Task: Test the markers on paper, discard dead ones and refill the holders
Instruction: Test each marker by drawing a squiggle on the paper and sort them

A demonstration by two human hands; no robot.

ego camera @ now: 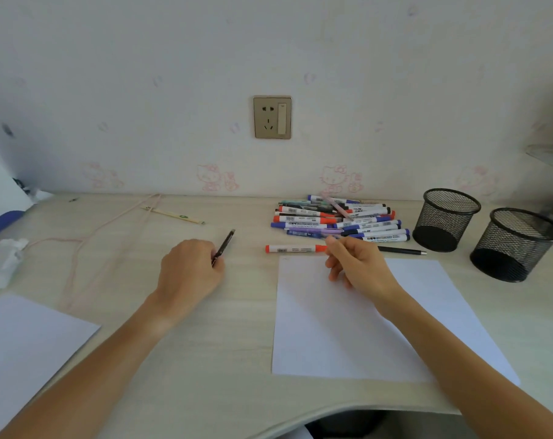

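Observation:
My left hand (pixel 189 270) grips a dark pen (pixel 226 243) whose tip points up and away, left of the white test paper (pixel 348 327). At the paper's top edge my right hand (pixel 354 261) pinches the right end of a red-capped white marker (pixel 292 248) that lies flat on the desk. Just behind it is a pile of several markers (pixel 338 218) with red, blue, purple and black caps. Two black mesh holders (pixel 447 218) (pixel 515 243) stand to the right, both with nothing inside. A thin black pen (pixel 401 250) lies between the pile and the paper.
A second white sheet (pixel 28 340) lies at the front left. Crumpled tissue (pixel 6 261) and a pink cable (pixel 110 226) sit at the left, with wrapped chopsticks (pixel 177 214) behind. The wall with a socket (pixel 272 117) closes the back; the desk edge curves in at the front.

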